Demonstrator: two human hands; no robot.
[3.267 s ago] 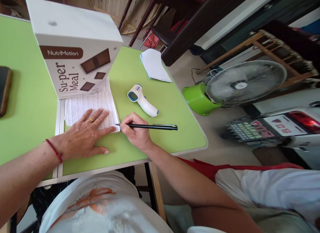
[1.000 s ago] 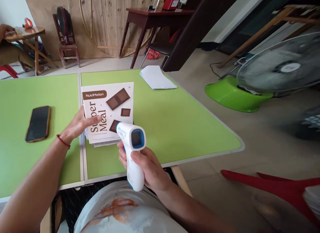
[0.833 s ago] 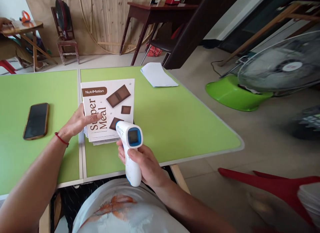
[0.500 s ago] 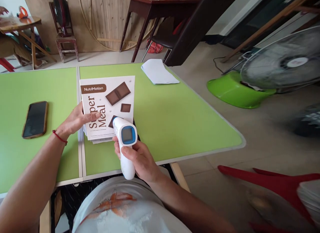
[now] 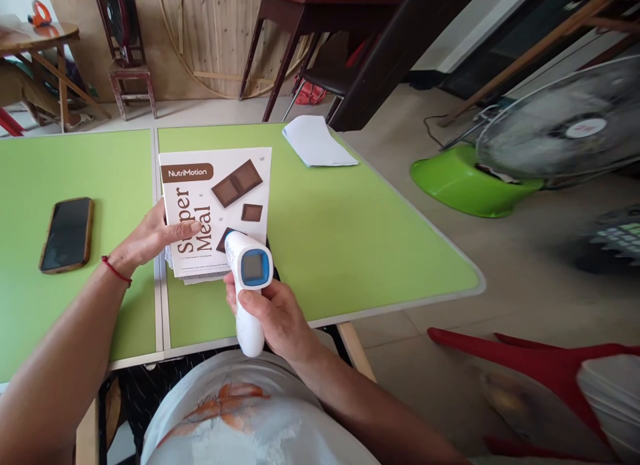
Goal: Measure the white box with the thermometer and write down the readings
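Observation:
My left hand [image 5: 155,235] grips the left side of a white box [image 5: 220,185] printed "NutriMotion Super Meal" with chocolate pieces on its front. The thumb lies across the lettering; the other fingers are hidden behind. Grey-white layered edges show beneath the box's lower side. My right hand [image 5: 274,312] is wrapped round the handle of a white infrared thermometer [image 5: 249,325]. Its blue-framed screen faces me and looks blank, while its front end points at the box's lower right part and overlaps it in view. Whether the two touch I cannot tell.
A phone [image 5: 67,235] lies on the green folding table [image 5: 360,252], left of its seam. White paper sheets [image 5: 320,142] rest by the far edge. To the right stand a large fan [image 5: 575,128], a green stool [image 5: 450,182] and a red chair [image 5: 520,358].
The view has shifted slightly. Both hands keep their hold on the box and the thermometer, with almost no motion between them. A hand at the far left table has gone out of sight.

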